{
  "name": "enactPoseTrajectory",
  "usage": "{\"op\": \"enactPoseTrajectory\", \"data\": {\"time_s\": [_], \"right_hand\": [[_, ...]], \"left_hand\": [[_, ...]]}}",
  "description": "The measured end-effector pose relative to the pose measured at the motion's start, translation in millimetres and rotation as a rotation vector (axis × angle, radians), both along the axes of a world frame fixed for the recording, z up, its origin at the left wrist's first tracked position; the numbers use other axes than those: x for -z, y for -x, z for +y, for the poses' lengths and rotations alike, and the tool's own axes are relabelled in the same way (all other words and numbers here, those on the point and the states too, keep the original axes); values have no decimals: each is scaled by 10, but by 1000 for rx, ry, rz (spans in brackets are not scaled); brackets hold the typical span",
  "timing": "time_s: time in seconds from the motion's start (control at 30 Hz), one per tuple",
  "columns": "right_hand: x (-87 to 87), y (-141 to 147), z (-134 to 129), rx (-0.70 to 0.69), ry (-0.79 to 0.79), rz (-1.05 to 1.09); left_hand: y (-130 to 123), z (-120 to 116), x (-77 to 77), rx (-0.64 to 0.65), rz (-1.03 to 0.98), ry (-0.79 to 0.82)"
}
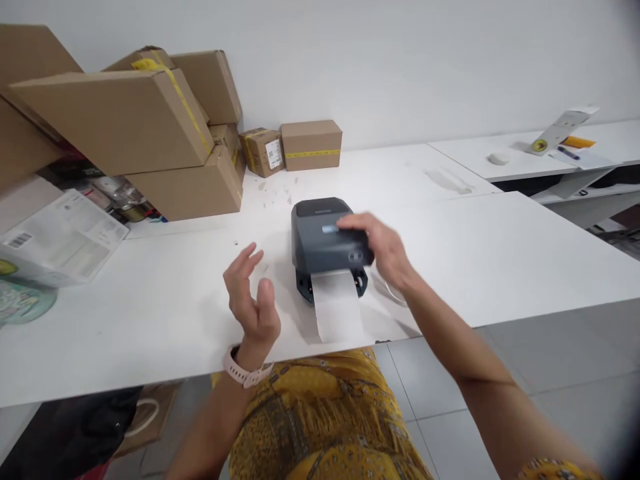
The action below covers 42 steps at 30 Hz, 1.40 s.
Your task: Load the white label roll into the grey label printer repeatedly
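Observation:
A dark grey label printer (325,233) stands on the white table with its lid raised a little at the front, showing part of the inside. A strip of white label paper (339,310) hangs out of its front towards the table edge. My right hand (383,247) grips the right side of the lid, fingers on top and thumb side hidden; the lid is slightly blurred. To the left of the printer, my left hand (253,300) is held in the air, fingers apart and holding nothing. A pale pink watch (245,375) is on that wrist.
Cardboard boxes (125,127) are stacked at the left, with two small taped boxes (313,145) by the wall. A white carton (65,233) lies at the left. A cable (395,293) runs right of the printer. Another white table (470,157) holds papers and a pen.

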State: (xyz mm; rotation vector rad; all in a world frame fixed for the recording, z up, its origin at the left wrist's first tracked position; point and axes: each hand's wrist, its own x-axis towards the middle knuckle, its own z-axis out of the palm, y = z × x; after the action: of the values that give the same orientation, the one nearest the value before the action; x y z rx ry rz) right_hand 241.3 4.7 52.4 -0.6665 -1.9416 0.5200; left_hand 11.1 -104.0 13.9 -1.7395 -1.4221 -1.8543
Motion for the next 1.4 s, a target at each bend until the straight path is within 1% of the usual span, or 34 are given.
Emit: {"op": "enactPoseTrajectory", "data": {"time_s": [0.03,0.1,0.13,0.2,0.27,0.33,0.43,0.57,0.67,0.73,0.8,0.83,0.87,0.9,0.97,1.03,1.1,1.2,1.27,1.33,1.4], "right_hand": [[147,-23,-138,-7,-32,-63],[410,-27,-328,26,-103,-122],[514,-12,-385,54,-124,-118],[660,38,-443,111,-140,-59],[738,98,-461,158,-131,9],[784,148,-468,194,-107,57],[852,198,-477,203,-66,94],[939,241,-469,230,-89,189],[948,255,-458,239,-74,170],[933,261,-459,233,-60,167],[917,273,-464,231,-66,197],[913,282,-465,234,-73,215],[913,293,-465,241,-78,228],[915,303,-463,250,-80,234],[923,316,-455,269,-77,226],[928,316,-446,275,-70,211],[925,303,-442,258,-65,206],[917,278,-446,218,-79,221],[918,265,-449,204,-96,227],[924,256,-450,209,-89,209],[924,244,-449,210,-71,186]], "left_hand": [[-12,30,-24,10,-26,24],[-80,75,-15,73,19,121],[-128,90,14,115,74,174],[-226,106,107,184,183,242],[-299,112,217,204,238,241],[-337,112,318,179,256,215],[-359,113,421,145,264,207],[-367,149,458,124,261,194],[-352,138,425,148,246,227],[-350,42,410,191,152,310],[-378,-137,432,183,-64,399],[-406,-244,459,137,-216,430],[-442,-349,492,65,-369,439],[-483,-444,523,31,-491,483],[-570,-567,556,169,-617,708],[-647,-588,521,341,-718,921],[-703,-538,418,424,-858,1030],[-746,-457,242,475,-1062,1068],[-764,-441,195,510,-1147,1079],[-780,-444,233,502,-1179,1097],[-782,-451,317,436,-1147,1110]]}}
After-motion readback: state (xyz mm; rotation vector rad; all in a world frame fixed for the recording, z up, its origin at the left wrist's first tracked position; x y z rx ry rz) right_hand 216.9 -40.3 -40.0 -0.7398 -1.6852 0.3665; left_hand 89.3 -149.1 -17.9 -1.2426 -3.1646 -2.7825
